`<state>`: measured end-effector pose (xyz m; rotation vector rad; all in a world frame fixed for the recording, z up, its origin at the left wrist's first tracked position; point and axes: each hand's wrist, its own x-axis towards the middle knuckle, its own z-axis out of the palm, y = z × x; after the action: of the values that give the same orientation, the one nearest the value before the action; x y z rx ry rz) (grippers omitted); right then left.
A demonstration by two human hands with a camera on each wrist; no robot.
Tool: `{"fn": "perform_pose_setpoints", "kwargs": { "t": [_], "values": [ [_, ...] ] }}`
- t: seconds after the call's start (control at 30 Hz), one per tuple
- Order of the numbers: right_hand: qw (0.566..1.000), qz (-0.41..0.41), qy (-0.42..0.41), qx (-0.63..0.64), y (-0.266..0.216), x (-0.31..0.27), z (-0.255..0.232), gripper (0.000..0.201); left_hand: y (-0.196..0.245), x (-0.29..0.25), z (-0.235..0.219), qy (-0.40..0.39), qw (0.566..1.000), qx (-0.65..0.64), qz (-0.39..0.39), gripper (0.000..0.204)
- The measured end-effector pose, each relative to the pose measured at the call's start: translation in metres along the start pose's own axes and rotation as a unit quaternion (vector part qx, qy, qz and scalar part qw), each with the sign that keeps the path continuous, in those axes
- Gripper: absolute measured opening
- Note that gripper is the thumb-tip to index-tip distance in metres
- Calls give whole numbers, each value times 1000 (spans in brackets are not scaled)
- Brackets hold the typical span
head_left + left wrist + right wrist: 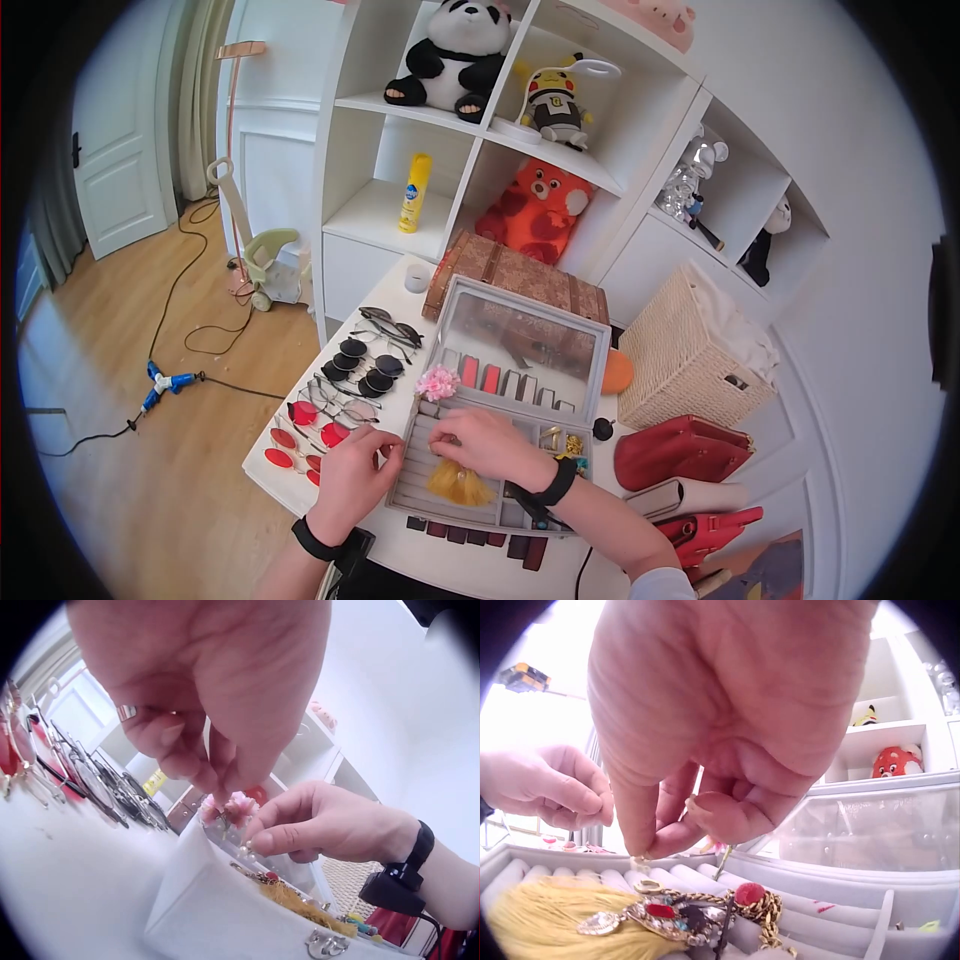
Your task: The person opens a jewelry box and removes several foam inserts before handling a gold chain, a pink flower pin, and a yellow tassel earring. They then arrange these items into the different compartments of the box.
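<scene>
Above a grey padded jewelry box (184, 881), the thumb and forefinger of my right hand (482, 445) pinch a small piece of pearl jewelry (246, 850). My left hand (352, 477) hovers beside the box's left edge, its fingers curled and fingertips together, with nothing visible in them. Under the right hand a yellow tassel (562, 915) lies across the padded rolls. Beside it are a jewelled pendant (660, 913) with red and clear stones and a gold chain (772, 919) with a red bead (750, 894). A pink flower ornament (437, 382) sits at the box's back left corner.
Several pairs of sunglasses (376, 381) cover the table's left side. The box's clear lid (520, 340) stands raised in front of a brown patterned case (520, 275). To the right are a woven basket (670, 360) and red handbags (680, 452). Dark small boxes (457, 535) line the near side.
</scene>
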<state>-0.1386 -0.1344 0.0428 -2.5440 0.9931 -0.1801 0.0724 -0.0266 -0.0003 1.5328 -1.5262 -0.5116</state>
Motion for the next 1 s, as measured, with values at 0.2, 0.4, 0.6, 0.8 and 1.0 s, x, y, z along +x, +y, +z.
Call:
{"fn": "perform_pose_setpoints", "kwargs": {
  "t": [0.2, 0.4, 0.6, 0.8, 1.0],
  "values": [
    [992, 16, 76, 103, 4, -19, -13, 18, -5, 2, 4, -34, 994, 75, 75, 20],
    [984, -4, 177, 34, -2, -62, -42, 17, 11, 18, 9, -97, 975, 169, 108, 21],
    [952, 51, 296, 65, -10, -119, -70, 15, 2, 21, 26, -79, 972, 166, 149, 13],
    [921, 117, 359, 93, -13, -164, -85, 16, 20, 32, 16, -81, 979, 146, 117, 11],
    [896, 105, 414, 118, -9, -176, -104, 15, 30, 34, 19, -83, 995, -50, 13, 11]
  ]
}}
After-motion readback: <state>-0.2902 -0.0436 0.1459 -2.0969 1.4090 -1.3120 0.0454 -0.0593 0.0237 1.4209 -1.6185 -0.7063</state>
